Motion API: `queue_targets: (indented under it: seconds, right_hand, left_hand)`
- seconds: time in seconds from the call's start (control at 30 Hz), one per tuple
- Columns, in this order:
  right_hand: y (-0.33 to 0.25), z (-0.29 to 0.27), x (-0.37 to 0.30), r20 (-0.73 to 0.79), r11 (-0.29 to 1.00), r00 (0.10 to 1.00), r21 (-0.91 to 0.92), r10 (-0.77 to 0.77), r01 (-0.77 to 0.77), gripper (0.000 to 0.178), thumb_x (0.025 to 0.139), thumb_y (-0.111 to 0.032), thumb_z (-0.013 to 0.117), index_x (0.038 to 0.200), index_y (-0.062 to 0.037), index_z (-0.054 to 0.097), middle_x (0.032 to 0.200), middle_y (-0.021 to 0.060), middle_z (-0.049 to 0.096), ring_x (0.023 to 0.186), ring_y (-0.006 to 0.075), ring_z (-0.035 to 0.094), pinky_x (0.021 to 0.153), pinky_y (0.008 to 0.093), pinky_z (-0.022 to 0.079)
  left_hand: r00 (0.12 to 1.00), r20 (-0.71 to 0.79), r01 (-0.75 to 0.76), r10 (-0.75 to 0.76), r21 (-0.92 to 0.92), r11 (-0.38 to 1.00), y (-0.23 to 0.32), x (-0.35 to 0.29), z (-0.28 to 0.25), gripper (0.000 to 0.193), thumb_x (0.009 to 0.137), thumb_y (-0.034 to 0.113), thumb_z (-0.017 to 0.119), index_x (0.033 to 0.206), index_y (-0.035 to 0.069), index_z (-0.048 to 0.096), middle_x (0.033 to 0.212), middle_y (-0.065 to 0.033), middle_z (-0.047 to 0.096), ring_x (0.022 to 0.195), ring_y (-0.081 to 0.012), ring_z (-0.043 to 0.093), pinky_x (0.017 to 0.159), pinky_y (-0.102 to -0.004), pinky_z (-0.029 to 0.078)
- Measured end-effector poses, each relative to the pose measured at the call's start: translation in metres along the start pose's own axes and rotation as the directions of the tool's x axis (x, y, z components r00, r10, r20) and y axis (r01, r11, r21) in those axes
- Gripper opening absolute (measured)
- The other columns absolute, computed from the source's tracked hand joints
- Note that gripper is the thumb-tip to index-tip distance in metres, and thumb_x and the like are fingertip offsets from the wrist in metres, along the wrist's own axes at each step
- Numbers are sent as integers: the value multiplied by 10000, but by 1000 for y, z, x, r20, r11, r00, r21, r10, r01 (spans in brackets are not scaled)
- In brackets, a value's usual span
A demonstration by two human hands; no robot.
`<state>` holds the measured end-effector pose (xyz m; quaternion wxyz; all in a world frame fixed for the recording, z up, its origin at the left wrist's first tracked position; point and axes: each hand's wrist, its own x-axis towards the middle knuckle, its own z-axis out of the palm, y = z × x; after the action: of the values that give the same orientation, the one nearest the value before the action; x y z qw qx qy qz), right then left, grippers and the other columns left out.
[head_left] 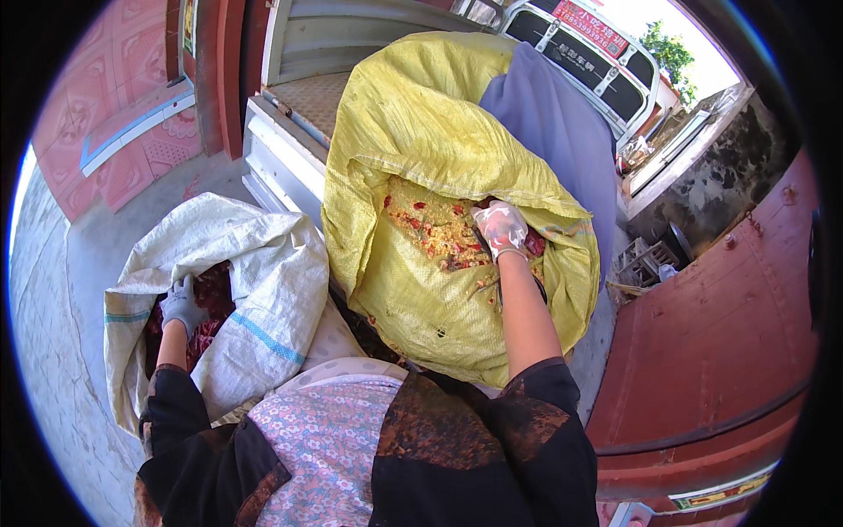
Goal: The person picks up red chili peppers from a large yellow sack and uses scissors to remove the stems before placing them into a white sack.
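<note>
Surrounding L hand (183, 306): wht sack (274, 299); R hand (503, 228): ylw sack (417, 105)

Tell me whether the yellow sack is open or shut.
Open. The yellow sack gapes around yellow and red bits, and the right hand is in its mouth.

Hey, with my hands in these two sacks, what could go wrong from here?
Some seeds might spill: they lie close to the slack front edge of the yellow sack, and your right hand is in among them.

The soft rim of the white sack could slump over your left hand and hide the red pieces.

The dark spot on the yellow sack may be a hole that could leak; I can't tell.
</note>
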<state>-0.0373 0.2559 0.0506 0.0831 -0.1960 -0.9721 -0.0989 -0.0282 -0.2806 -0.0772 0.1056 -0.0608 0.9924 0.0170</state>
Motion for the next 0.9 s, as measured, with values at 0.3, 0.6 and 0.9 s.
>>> queue_targets:
  seconds: [0.3,0.6,0.9]
  right_hand:
    - [84,10,-23,-209,965,961,146,-183,216,398,812,-383,506,693,-30,646,764,181,630,698,316,615,659,381,478]
    - [-11,-54,-163,-183,529,957,848,225,38,190,783,-194,668,806,-8,635,678,95,627,545,157,560,519,306,426]
    - [-48,-39,-188,-559,835,820,387,-126,392,158,757,-254,661,836,-118,652,693,88,611,594,263,600,530,365,471]
  left_hand:
    - [887,55,-96,458,-949,299,15,-30,-22,389,792,226,609,1099,-3,543,923,-91,628,764,-154,602,678,-260,474]
    - [464,-33,226,885,-962,-155,199,-83,-81,622,865,385,556,1307,-4,353,1186,-151,535,1036,-228,551,796,-332,477]
    - [506,13,481,862,-834,-270,302,-105,-75,257,891,223,547,1080,49,563,900,-58,628,749,-153,614,684,-288,488]
